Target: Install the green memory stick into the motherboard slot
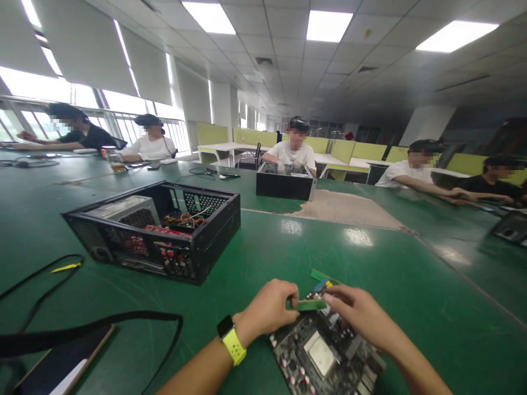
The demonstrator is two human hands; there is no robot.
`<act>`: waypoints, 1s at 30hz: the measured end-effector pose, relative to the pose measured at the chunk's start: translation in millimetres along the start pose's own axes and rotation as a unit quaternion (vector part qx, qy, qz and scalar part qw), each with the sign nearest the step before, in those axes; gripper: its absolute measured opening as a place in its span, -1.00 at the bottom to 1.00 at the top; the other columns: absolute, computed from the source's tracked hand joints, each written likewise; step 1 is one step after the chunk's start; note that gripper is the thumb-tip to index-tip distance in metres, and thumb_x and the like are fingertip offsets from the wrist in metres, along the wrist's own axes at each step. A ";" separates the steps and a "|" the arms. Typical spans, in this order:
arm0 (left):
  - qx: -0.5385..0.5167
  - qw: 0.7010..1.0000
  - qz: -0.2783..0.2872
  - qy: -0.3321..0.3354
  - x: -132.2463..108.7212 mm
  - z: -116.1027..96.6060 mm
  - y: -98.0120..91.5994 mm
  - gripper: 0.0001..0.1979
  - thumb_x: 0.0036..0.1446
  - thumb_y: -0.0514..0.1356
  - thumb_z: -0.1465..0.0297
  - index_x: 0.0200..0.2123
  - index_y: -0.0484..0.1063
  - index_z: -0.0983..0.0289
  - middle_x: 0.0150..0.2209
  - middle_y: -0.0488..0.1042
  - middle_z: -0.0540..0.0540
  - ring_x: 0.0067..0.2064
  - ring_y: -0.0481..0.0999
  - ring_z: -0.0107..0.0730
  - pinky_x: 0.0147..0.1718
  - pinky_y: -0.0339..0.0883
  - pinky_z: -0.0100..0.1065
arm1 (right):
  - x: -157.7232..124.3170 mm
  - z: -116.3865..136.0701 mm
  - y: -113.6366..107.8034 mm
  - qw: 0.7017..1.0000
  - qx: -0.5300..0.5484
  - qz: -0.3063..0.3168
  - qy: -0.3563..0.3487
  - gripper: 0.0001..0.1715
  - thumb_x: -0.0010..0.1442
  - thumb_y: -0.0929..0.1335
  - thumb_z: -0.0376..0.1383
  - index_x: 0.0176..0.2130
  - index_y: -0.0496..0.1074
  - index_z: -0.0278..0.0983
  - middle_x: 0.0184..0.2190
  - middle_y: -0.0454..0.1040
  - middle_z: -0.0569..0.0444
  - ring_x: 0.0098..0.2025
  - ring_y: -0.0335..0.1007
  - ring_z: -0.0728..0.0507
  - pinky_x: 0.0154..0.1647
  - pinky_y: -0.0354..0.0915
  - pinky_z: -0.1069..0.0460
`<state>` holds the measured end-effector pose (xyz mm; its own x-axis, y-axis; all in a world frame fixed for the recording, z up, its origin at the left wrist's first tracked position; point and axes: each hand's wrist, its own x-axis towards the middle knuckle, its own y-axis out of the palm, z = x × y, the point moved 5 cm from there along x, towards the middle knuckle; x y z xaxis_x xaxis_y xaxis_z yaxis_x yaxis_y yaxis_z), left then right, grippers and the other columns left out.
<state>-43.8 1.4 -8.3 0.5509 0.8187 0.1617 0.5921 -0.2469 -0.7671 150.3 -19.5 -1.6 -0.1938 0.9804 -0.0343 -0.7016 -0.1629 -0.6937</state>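
Observation:
A green RAM stick (309, 305) is held level above the top edge of a motherboard (294, 359), which lies on the table in front of me. My left hand (269, 307), with a smartwatch on a yellow strap (234, 346) at its wrist, is closed on the stick's left end. My right hand (359, 311) pinches at the right end of the stick, partly over the board's slots. The square silver processor (321, 354) sits near the board's middle. Behind the board lies a second green RAM stick (320, 274), partly hidden by the blue and yellow connectors (323, 285).
An open black computer case (218, 241) stands to the left on the green table (263, 258). Left are a phone (61, 365) and black cables (123, 317). Across the table a person works in another case (284, 185); other people sit on both sides.

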 end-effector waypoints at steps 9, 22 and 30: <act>-0.055 0.994 -0.082 -0.041 -11.4 -0.7 8.7 -0.91 -0.05 0.22 0.50 -0.44 0.34 0.26 -0.37 0.42 -0.04 -0.27 0.39 -0.41 -0.29 0.12 -0.47 | 17.1 -17.8 25.4 0.999 0.001 0.002 -0.042 -0.55 0.13 0.32 -0.13 -0.04 0.47 -0.28 -0.33 0.52 0.04 -0.32 0.41 -0.13 -0.27 0.29 0.01; -0.127 0.979 -0.108 -0.119 -24.2 17.0 -17.1 -0.79 -0.04 0.09 0.53 -0.30 0.43 0.28 -0.49 0.40 -0.05 -0.41 0.38 -0.42 -0.41 0.14 -0.44 | 9.3 -36.3 9.0 0.962 -0.264 0.061 0.002 -0.35 0.08 0.34 0.00 0.13 0.37 -0.12 0.15 0.35 -0.09 0.11 0.31 -0.37 0.09 0.21 -0.25; -0.165 0.978 -0.119 -0.038 -26.3 -23.3 -29.4 -0.85 -0.08 0.16 0.53 -0.41 0.50 0.25 -0.38 0.51 0.00 -0.29 0.44 -0.39 -0.30 0.23 -0.44 | -1.6 -1.7 -10.8 0.990 -0.133 -0.018 -0.033 -0.40 0.12 0.31 0.05 0.08 0.40 -0.14 -0.02 0.49 -0.03 -0.03 0.40 -0.27 0.02 0.28 -0.15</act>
<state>-62.0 -25.0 24.5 0.3364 0.9065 0.2552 0.8626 -0.1878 -0.4698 159.3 -19.1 4.8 -0.2214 0.9745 0.0350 -0.5056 -0.0841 -0.8586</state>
